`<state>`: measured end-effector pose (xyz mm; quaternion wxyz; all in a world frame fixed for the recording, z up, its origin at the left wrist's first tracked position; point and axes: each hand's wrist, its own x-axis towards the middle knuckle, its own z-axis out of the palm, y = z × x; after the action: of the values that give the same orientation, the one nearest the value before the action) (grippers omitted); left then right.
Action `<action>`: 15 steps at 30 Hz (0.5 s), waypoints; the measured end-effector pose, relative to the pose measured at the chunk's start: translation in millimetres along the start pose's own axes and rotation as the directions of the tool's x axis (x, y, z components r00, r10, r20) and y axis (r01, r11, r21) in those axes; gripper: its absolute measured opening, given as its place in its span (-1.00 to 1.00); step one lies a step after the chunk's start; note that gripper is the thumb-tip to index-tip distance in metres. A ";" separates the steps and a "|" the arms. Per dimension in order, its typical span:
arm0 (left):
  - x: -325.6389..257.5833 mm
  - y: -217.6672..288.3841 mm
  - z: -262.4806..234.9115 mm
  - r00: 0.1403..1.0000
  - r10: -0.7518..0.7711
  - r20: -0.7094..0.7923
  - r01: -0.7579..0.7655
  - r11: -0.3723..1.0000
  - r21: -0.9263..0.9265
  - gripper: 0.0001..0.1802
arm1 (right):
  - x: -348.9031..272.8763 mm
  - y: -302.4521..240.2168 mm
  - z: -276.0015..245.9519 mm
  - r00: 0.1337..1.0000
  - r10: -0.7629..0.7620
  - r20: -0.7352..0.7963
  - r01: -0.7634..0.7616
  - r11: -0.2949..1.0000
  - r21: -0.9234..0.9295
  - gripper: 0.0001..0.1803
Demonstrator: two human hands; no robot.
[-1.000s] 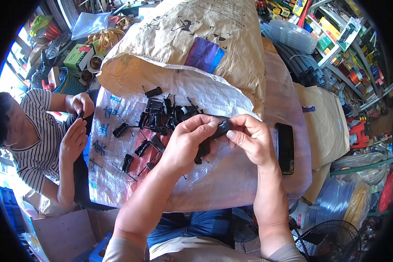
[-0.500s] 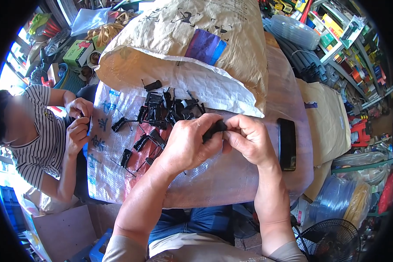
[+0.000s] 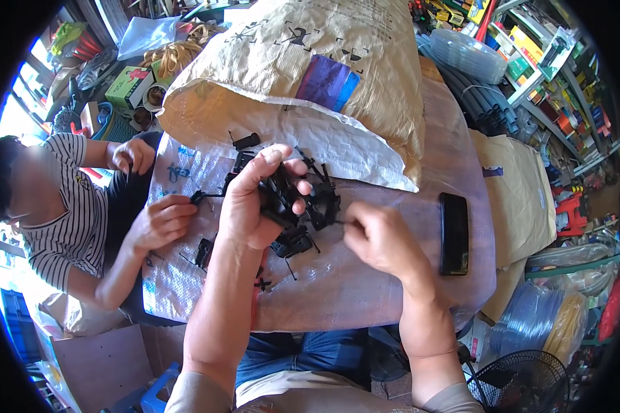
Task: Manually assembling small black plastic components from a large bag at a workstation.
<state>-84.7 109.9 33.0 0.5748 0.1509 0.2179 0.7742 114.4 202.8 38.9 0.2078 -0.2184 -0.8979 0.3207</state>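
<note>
My left hand (image 3: 244, 199) is over the pile, turned palm inward with its fingers curled round a black plastic part (image 3: 279, 186). Thumb and fingertips show on either side of it; whether it is one piece or several I cannot tell. My right hand (image 3: 382, 237) is closed in a pinch just right of the pile, at the thin dark stem of a small black plastic piece (image 3: 324, 210). More black plastic parts (image 3: 293, 242) with thin stems lie around and beneath my left hand, partly hidden by it.
A large open paper sack (image 3: 365, 138) lies at the back of the plastic-covered table (image 3: 365, 296). A black phone (image 3: 453, 234) rests at the right. Across on the left, a person in a striped shirt holds a black part (image 3: 198, 198). A fan (image 3: 520, 382) stands lower right.
My hands have parted: the left has moved left and turned up over the pile, the right has dropped slightly lower. The other person's near hand has reached onto the table.
</note>
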 end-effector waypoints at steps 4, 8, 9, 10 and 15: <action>-1.5 -0.6 2.2 0.999 -0.036 0.001 0.036 0.999 -0.021 -0.68 | 2.9 -8.0 -13.2 0.970 -0.062 -0.236 0.095 0.987 0.133 -0.93; -3.4 -3.5 8.4 0.996 -0.090 0.012 0.091 0.995 -0.028 -0.74 | 4.0 -6.4 -10.9 0.930 -0.168 -0.325 0.206 0.975 0.084 -0.89; -4.6 -5.0 12.4 0.995 -0.083 -0.047 0.085 0.995 0.048 -0.79 | 4.0 -6.5 -8.2 0.912 -0.179 -0.369 0.230 0.968 0.101 -0.87; -5.3 -6.0 12.7 0.996 -0.067 -0.065 0.075 0.988 0.132 -0.79 | 4.2 -6.5 -6.9 0.895 -0.218 -0.389 0.267 0.961 0.076 -0.83; -9.2 -10.7 34.3 0.975 0.063 -0.211 0.069 0.823 0.563 -0.60 | 7.3 -7.0 -0.7 0.810 -0.365 -0.459 0.341 0.930 -0.137 -0.78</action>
<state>-56.6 109.4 57.2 0.4774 0.2277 0.5008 0.6852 107.0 202.1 45.7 0.4726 -0.1247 -0.8512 0.1909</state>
